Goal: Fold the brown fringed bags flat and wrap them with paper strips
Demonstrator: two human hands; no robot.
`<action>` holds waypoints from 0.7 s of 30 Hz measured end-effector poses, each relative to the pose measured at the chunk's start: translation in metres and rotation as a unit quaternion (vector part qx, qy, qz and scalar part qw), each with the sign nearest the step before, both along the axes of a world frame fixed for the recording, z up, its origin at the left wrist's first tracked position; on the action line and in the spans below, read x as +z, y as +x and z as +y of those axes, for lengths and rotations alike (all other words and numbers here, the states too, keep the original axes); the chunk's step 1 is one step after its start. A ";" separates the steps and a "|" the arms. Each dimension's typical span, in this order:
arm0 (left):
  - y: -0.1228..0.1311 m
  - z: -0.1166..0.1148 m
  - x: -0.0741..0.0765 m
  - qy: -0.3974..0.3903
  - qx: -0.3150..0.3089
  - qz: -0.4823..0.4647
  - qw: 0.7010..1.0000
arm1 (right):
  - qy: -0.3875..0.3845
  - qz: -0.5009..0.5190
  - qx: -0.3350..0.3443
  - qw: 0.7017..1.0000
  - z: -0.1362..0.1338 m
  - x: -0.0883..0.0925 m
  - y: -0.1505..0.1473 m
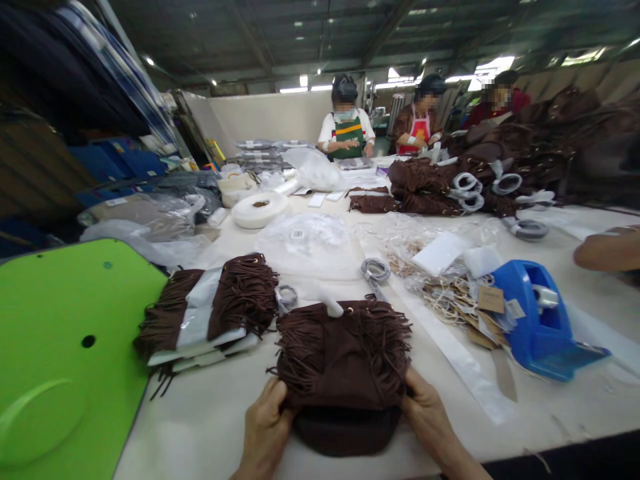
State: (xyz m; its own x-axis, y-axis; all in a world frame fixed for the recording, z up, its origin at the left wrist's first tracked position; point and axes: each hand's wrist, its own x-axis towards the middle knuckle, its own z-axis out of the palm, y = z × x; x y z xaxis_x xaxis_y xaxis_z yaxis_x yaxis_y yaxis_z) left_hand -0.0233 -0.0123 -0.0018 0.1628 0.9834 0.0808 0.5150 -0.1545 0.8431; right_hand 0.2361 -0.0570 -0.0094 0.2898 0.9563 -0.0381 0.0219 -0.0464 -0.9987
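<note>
A dark brown fringed bag (345, 360) lies on the table right in front of me, its smooth dark base (347, 430) turned toward me. My left hand (267, 420) grips the bag's lower left side, fingers curled around the edge. At the opposite lower side, my right hand (423, 407) is closed on the same bag, with the fingertips partly hidden behind it. White wrapping (334, 307) pokes out at the bag's top. To the left sits a stack of similar fringed bags (245, 293) with a white band (197, 310) across it.
A blue tape dispenser (533, 320) and a heap of tags (455, 300) are at right. Clear plastic bags (305, 243) and a white roll (260, 210) lie ahead. A green panel (65, 347) borders the left. More brown bags and several co-workers (346, 130) are farther back.
</note>
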 end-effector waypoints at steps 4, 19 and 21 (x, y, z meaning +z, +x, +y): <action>-0.025 -0.008 0.016 0.120 -0.013 0.137 0.983 | -0.002 0.014 0.011 1.000 0.000 -0.002 0.001; 0.050 0.004 0.014 0.354 -0.177 0.134 0.909 | -0.051 0.222 0.090 0.970 -0.010 0.020 0.016; 0.042 0.003 0.006 0.347 -0.170 0.132 0.913 | -0.032 0.289 0.075 0.954 -0.012 0.020 0.017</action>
State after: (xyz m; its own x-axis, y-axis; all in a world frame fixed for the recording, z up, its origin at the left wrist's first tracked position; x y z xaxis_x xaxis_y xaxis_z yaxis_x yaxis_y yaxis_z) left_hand 0.0191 -0.0095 0.0039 0.5530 0.5993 0.5789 0.5084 -0.7931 0.3354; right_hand 0.2536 -0.0693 0.0104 0.0621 0.9760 -0.2089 -0.5206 -0.1469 -0.8411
